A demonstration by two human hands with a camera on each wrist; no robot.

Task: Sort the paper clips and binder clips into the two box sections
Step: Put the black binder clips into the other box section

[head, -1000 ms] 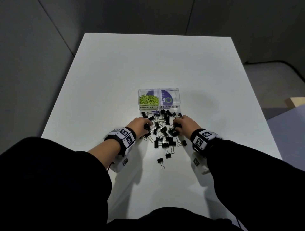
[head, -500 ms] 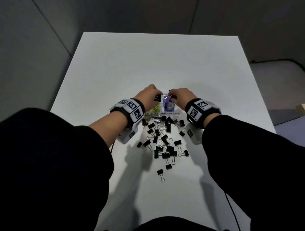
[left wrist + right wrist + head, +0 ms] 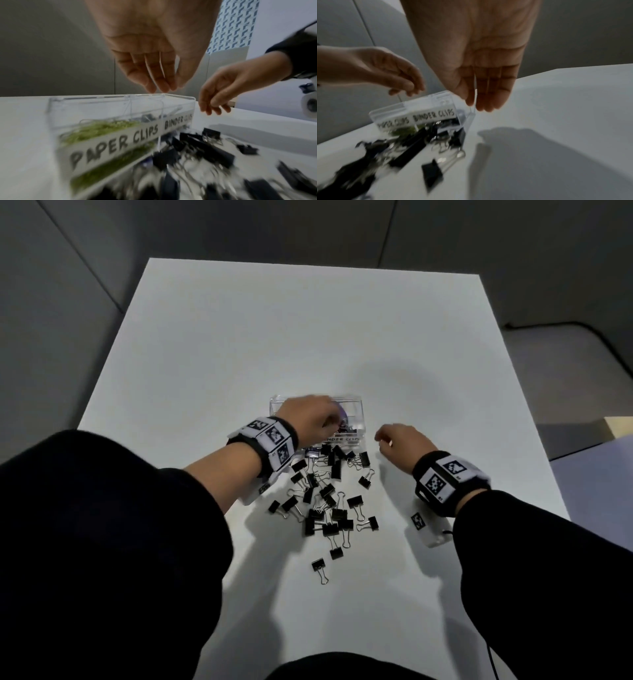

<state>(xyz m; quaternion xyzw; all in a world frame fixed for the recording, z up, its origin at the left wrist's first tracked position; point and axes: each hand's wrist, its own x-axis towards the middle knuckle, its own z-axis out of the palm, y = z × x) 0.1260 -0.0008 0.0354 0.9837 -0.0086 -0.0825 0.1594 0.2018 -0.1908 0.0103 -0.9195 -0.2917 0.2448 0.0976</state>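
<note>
we are at a white tabletop (image 3: 308, 337) that fills most of the head view, with dark sleeves (image 3: 102, 542) coming in from its near edge. around the middle of the tabletop stands the clear box (image 3: 356, 412), two sections side by side, its near wall labelled "paper clips" on the left and "binder clips" on the right.

our left hand (image 3: 308, 419) hangs over the box, fingers pointing down and loosely together, their tips just above the rim near the divider; in the left wrist view it holds nothing. our right hand (image 3: 400, 443) hangs just beside the box's right end, above the tabletop, fingers straight and slack, also holding nothing. both wrists carry bands with black-and-white markers (image 3: 274, 440).

the green paper clips (image 3: 102, 129) lie heaped in the left section. in the right section we make out a few binder clips behind the label, though blur keeps us from counting them. most of the black binder clips (image 3: 329, 498) lie loose on the tabletop, in a scatter that starts against the box's near wall and thins out toward the near edge, where one clip (image 3: 318, 566) lies apart from the rest.
</note>
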